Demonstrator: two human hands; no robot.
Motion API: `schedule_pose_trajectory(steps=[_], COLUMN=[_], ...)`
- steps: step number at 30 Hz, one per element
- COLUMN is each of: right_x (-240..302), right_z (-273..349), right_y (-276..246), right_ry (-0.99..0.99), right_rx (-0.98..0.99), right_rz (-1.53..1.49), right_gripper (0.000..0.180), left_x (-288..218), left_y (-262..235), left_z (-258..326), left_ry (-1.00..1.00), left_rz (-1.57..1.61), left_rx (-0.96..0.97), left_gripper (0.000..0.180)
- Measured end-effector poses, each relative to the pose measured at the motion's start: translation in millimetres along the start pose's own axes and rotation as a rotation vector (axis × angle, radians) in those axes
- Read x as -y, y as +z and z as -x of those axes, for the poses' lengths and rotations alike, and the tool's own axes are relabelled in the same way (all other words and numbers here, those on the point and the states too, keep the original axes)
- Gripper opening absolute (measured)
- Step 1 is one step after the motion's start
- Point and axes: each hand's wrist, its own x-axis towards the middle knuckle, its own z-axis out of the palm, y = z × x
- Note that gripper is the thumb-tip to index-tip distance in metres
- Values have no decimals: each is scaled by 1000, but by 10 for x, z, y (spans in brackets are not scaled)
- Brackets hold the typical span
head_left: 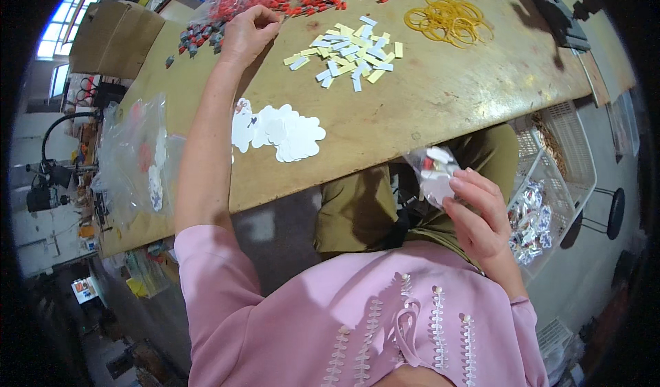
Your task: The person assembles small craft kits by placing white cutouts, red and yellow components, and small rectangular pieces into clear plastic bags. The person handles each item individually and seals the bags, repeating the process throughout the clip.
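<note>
My left hand (249,37) reaches to the far side of the table, thumb and forefinger pinched together beside a pile of small red-tipped pieces (302,2). Whatever sits between those fingertips is too small to make out. Over my lap, just off the table's near edge, my right hand (481,211) grips a small clear plastic bag (434,180) with white and red pieces inside. Right of the red pile lies a heap of small pale yellow and white strips (354,51). White scalloped cards (285,134) lie stacked next to my left forearm.
Yellow rubber bands (450,19) lie loose at the far right of the table (481,84). Grey and red pieces (199,37) and clear bags (137,167) are on the left. A white plastic basket (570,139) of filled packets (531,222) stands by my right side.
</note>
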Motion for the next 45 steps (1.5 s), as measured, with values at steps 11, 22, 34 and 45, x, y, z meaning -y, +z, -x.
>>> schedule_pose_trajectory(steps=[11,22,34,45], right_x=[2,-106,-183,-280], right_z=[-444,-185,119,130], right_y=[162,115,-21,-90], right_ry=[255,290,378,424], right_rx=[119,45,-18,-44], right_rz=[-288,-293,-334,-316], right_gripper=[18,17,17,17], left_x=[-1854,-2150,-2021,-1898], left_y=[17,332,1330,555], left_z=[1527,1151,-229,-48], left_ry=[210,232,241,-92], left_rz=[1018,515,-6,625], left_rx=[373,303,136,244], left_gripper=[15,10,23,12])
